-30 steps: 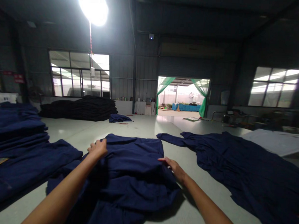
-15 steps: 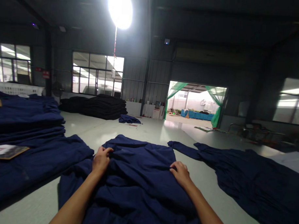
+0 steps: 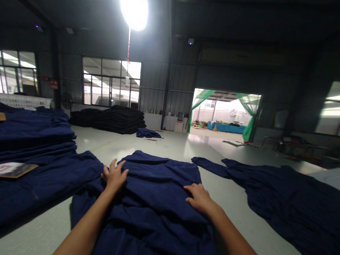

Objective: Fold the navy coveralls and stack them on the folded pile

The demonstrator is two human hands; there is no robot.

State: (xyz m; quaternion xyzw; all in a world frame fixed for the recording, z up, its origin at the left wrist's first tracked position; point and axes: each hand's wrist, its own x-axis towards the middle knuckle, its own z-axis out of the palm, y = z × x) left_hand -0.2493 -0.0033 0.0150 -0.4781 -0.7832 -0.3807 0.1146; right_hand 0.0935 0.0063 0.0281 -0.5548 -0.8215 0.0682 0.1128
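Fingers fanned apart, the left hand (image 3: 114,176) lies palm-down on the upper left part of a crumpled navy-blue cloth garment (image 3: 158,205). The right hand (image 3: 198,197) rests flat on the same garment's right side, its fingers (image 3: 189,188) stretched out close together and pointing left. Neither hand is seen pinching a fold. Both bare forearms run in from the lower edge of the frame over the fabric.

The garment lies spread on a pale grey work surface (image 3: 169,144), directly in front of the person, with its far edge straight and its near part bunched into soft ridges. Its left edge meets a broad layered stack of navy-blue fabric (image 3: 33,137), which bears a flat brown card with a red-and-white print (image 3: 12,169). To the right, across a strip of bare surface, a long navy-blue garment (image 3: 281,198) lies spread out, one sleeve reaching towards the middle piece without touching it.

Further back on the surface sit a low pile of black fabric (image 3: 114,119) and, just beside it, a small heap of navy-blue cloth (image 3: 148,133). Behind them, a wide doorway hung with green netting (image 3: 225,111) opens onto daylight. A bright round ceiling lamp (image 3: 133,9) glares overhead, and large grid-paned windows (image 3: 110,82) line the dark metal wall.
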